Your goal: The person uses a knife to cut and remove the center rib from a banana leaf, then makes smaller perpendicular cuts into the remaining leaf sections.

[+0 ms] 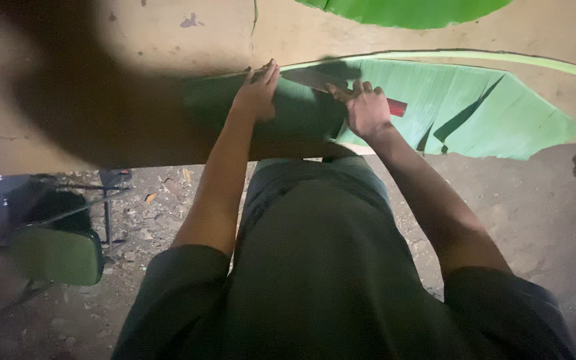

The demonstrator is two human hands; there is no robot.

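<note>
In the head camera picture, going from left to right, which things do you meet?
green chair seat → left hand → knife blade → right hand → red knife handle → torn end of the banana leaf

The person wears a dark green shirt with short sleeves, plain and without any print. Both forearms are bare; no watch or ring is visible.

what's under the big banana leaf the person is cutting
The banana leaf lies flat on a tan table. The left hand presses it down; the right hand holds a red-handled knife on top. Whatever lies under the leaf is covered.
</note>
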